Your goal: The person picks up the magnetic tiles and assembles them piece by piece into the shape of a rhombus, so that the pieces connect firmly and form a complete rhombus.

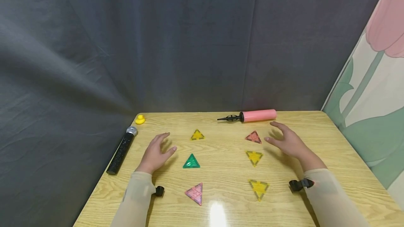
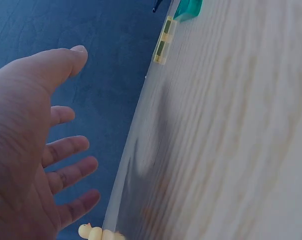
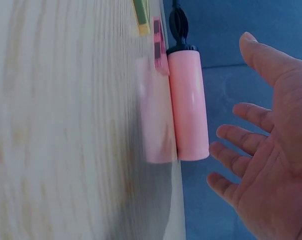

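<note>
My left hand (image 1: 155, 154) hovers above the left part of the table, fingers spread and holding nothing. Closest to it is a green triangular tile (image 1: 191, 162); a yellow triangle (image 1: 197, 135) lies farther back and a pink triangle (image 1: 195, 193) nearer the front. Over the right side, my right hand (image 1: 288, 143) is likewise empty with its fingers apart. Just left of its thumb lies a red triangle (image 1: 254, 137). Two yellow triangles, one (image 1: 254, 157) behind the other (image 1: 259, 188), point toward the front. In the right wrist view the palm (image 3: 278, 185) faces a pink pump (image 3: 188, 105).
At the back edge lies the pink hand pump with its black nozzle (image 1: 231, 118). A yellow rubber duck (image 1: 140, 119) sits at the back left corner. Along the left edge lies a black microphone (image 1: 122, 150). Dark cloth (image 1: 195, 45) hangs behind the wooden table (image 1: 224, 171).
</note>
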A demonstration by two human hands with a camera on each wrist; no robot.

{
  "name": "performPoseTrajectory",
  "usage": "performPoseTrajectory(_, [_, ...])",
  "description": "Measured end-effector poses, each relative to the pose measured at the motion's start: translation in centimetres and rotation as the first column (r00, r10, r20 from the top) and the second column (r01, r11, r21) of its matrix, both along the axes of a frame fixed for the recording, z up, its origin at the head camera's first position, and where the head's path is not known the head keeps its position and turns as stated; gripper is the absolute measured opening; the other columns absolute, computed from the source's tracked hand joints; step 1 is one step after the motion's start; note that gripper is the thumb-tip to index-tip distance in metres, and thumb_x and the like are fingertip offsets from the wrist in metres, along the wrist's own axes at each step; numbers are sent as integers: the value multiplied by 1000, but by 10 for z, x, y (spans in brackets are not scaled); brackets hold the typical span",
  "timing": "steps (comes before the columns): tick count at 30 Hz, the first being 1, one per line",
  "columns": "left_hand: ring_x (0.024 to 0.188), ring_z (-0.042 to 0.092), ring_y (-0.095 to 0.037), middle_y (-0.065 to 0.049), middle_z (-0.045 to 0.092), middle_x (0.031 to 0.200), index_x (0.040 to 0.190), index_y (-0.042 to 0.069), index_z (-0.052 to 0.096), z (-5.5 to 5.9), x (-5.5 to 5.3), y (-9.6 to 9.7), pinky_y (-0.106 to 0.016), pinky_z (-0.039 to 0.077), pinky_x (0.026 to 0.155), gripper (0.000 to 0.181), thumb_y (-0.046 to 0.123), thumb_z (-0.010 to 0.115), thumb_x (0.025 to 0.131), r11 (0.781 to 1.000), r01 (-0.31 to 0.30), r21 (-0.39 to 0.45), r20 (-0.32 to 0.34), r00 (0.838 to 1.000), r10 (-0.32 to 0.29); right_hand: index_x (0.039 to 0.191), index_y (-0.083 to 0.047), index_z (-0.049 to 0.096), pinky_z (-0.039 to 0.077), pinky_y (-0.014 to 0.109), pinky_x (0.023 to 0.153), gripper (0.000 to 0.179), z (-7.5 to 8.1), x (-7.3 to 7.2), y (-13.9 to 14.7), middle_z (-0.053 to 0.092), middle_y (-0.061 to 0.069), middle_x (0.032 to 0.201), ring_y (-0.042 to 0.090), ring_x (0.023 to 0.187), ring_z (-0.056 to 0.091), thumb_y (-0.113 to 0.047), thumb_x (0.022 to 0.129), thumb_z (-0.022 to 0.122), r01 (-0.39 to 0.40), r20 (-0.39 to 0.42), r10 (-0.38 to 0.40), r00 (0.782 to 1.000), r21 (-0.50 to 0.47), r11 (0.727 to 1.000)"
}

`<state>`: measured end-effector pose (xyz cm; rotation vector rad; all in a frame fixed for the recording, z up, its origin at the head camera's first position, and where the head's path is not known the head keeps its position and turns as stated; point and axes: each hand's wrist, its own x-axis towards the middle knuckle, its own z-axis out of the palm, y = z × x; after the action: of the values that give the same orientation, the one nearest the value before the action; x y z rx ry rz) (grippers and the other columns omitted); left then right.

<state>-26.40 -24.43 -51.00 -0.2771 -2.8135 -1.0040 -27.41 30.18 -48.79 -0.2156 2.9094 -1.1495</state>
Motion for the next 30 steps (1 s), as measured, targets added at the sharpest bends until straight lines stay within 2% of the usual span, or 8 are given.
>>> performPoseTrajectory(8, [142,47,-36,-5,48,156,157,19,49,0,6,4,-61,39,113,77,58,73,94,999,45,16,4,999,-45,162,-6,36,24,73,115,83,4,-7,-15,31,27,165,54,150,25,-45,99,72,-44,-26,44,999,-19,999])
performPoseTrajectory(15, [135,55,-32,-3,52,153,155,19,51,-3,8,8,-57,44,110,73,52,76,94,998,50,46,41,998,-52,160,-4,38,29,71,114,75,6,-14,-24,35,27,163,52,149,29,-33,101,73,-84,-45,83,996,-28,996])
performPoseTrajectory(26, [140,49,-30,-2,53,152,153,22,54,-6,9,17,-54,42,113,70,53,76,94,996,85,-15,63,994,-84,161,-3,38,34,70,111,79,10,-22,-44,38,32,159,53,145,37,-39,100,73,-125,-32,124,992,-35,991])
performPoseTrajectory(30, [137,51,-28,0,53,151,152,23,56,-9,9,18,-52,44,112,68,53,76,94,996,91,-14,70,993,-89,159,-1,39,37,66,111,80,12,-26,-51,45,29,156,48,140,46,-39,99,75,-160,-28,159,987,-71,985])
